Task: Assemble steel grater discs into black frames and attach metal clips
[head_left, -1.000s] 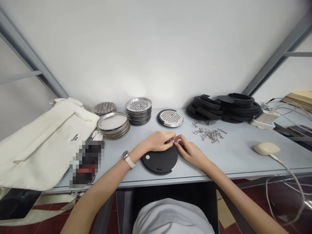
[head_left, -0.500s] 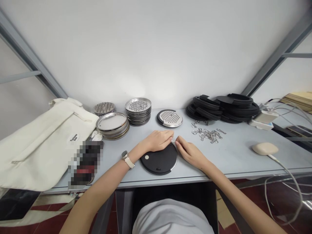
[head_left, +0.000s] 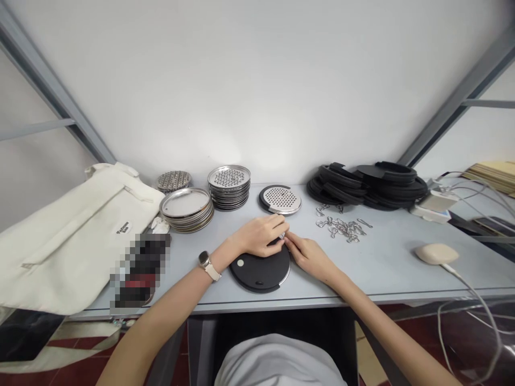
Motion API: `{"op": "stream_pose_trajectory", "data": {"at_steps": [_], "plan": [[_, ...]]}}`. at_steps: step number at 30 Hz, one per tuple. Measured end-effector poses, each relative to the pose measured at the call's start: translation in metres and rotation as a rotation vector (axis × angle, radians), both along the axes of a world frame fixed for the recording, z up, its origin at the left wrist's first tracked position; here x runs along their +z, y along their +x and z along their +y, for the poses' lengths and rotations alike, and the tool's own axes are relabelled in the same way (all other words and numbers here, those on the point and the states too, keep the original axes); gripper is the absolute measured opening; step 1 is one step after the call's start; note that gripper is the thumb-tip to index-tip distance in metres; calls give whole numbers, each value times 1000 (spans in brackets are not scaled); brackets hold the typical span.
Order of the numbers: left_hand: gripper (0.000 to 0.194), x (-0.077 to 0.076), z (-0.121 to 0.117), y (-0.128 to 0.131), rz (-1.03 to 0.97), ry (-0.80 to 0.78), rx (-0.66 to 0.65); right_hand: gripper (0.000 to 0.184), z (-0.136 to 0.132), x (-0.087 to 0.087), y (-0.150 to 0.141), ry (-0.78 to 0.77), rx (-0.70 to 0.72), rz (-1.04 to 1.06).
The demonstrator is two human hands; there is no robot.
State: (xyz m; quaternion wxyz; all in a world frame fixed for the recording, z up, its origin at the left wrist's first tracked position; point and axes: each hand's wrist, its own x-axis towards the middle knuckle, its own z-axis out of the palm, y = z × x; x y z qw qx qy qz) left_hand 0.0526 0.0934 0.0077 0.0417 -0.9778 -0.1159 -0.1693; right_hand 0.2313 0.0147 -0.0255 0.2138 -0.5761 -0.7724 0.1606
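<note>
A round black disc with a metal rim lies flat near the table's front edge. My left hand, with a watch on the wrist, rests on the disc's far edge, its fingers curled. Meeting it at that edge is my right hand, fingertips pinched on a small metal clip. Both hands touch at the clip. A loose heap of metal clips lies just right of the hands.
Stacks of metal perforated discs and rings stand behind left. A single assembled disc lies beyond the hands. Black rubber rings pile up back right. A white bag fills the left; a mouse lies right.
The hands and disc have stayed together at the disc's far edge. The fingers shifted slightly around the clip. The view tilted a little.
</note>
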Motion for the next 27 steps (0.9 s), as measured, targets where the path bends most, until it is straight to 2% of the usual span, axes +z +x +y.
{"op": "stream_pose_trajectory", "data": {"at_steps": [4,13,18,27], "plan": [[15,-2,1,2,-38,-15,-71,34,2,1,-1,-42,6,66],[19,0,-1,2,-64,-63,-54,33,5,3,-2,-21,-42,143],[26,3,-2,2,-66,-115,-63,33,5,6,1,-66,69,220],[20,0,-1,1,-41,-145,-50,37,4,7,4,-120,99,236]]}}
